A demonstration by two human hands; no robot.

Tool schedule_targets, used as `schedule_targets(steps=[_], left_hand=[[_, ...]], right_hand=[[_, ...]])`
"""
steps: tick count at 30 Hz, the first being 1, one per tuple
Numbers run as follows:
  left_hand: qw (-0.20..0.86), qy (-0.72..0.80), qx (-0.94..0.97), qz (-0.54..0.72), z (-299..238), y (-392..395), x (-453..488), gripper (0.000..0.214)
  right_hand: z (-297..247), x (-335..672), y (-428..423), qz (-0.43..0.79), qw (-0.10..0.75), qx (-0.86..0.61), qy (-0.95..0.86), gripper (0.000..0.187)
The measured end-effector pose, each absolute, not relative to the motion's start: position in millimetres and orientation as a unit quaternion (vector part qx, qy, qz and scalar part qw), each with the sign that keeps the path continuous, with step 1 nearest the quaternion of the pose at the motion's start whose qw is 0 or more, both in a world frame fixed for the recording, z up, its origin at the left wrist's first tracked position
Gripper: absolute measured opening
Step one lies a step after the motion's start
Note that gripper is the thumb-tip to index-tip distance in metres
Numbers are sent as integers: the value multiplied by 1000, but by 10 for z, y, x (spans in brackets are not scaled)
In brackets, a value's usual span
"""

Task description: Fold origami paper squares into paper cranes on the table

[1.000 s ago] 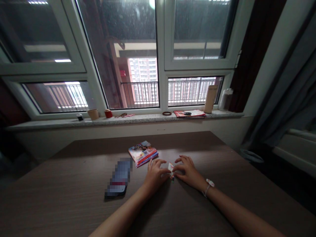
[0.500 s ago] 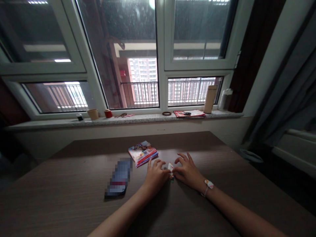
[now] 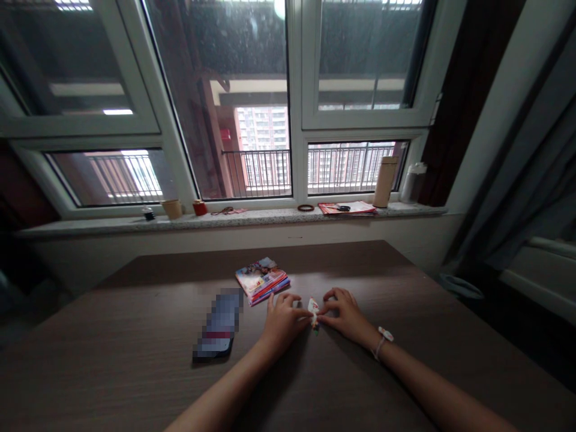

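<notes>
A small piece of folded paper (image 3: 314,307), white with red and green print, stands between my hands above the brown table. My left hand (image 3: 285,318) pinches its left edge with thumb and forefinger, the other fingers raised and curled. From the other side, my right hand (image 3: 345,315) has its thumb and forefinger tips at the paper's right edge. A bracelet with a white charm (image 3: 386,334) is on the right wrist. The fingertips partly hide the paper's middle, so its exact folds cannot be made out.
A stack of colourful printed papers (image 3: 263,281) lies beyond my left hand. Left of that hand is a pixelated dark phone-like object (image 3: 219,327). Along the windowsill (image 3: 252,219) stand a paper cup (image 3: 171,209), red thread spool (image 3: 199,207), scissors (image 3: 344,208) on papers, and a tan bottle (image 3: 385,182).
My right hand has shifted slightly, its raised fingers now more curled and its fingertips lower on the paper's edge. More of the paper's face shows. The left hand keeps its pinch.
</notes>
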State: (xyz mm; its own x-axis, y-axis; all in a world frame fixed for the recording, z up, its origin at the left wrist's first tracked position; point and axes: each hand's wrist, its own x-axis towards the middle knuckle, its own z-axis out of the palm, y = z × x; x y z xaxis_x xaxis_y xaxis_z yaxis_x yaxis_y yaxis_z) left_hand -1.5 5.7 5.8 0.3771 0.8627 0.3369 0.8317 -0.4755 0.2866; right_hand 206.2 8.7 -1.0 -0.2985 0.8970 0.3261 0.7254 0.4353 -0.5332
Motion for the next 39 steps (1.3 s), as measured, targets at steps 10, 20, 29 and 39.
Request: schedule_targets(steps=[10,20,29,39], left_hand=[[18,502,826,255,87,34,-8,11],[21,518,811,270,41,69,-24,28],[114,556,776,275,32,105,35,26],[170,555,748,322,73,94,78,4]], right_hand=[[-8,2071,80,156,311,-508,-788,18],[-82,2085,153,152,290,-527,-784,41],[-87,2086,159,183,354,-509,-763,29],[-87,2076,176,215,397,-464,-762,23]])
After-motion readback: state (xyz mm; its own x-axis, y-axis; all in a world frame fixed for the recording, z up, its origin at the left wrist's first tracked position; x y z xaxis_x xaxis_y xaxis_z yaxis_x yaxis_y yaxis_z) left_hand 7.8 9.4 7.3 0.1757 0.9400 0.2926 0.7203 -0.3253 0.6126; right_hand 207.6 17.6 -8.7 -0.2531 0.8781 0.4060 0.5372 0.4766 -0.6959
